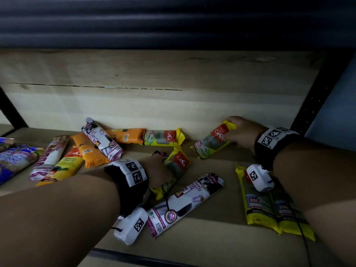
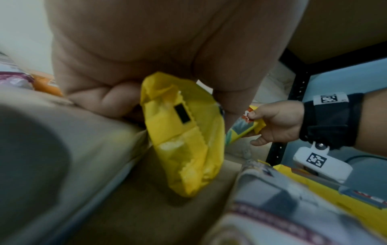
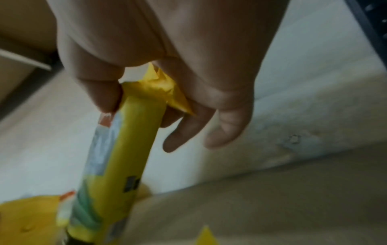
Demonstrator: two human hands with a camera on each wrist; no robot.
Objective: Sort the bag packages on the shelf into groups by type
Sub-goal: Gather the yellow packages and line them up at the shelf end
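Observation:
Bag packages lie scattered on a wooden shelf point(image 1: 212, 224). My right hand point(image 1: 240, 132) grips the top end of a yellow CASA package point(image 1: 210, 144) near the back wall; in the right wrist view thumb and fingers pinch this yellow CASA package point(image 3: 125, 149). My left hand point(image 1: 159, 170) holds a second yellow CASA package point(image 1: 178, 166) at mid-shelf, and the left wrist view shows its yellow underside point(image 2: 184, 140) under my curled fingers. A third yellow package point(image 1: 163, 137) lies against the back wall. Two more yellow packages point(image 1: 269, 205) lie side by side at the right.
A white-purple drawstring package point(image 1: 185, 203) lies in front of my left hand, another point(image 1: 102, 139) leans at the back. Orange packages point(image 1: 87, 151) and a yellow 10L package point(image 1: 63, 166) lie at left, with blue-purple packs point(image 1: 13, 160) at the far left. A black shelf post point(image 1: 316, 93) stands right.

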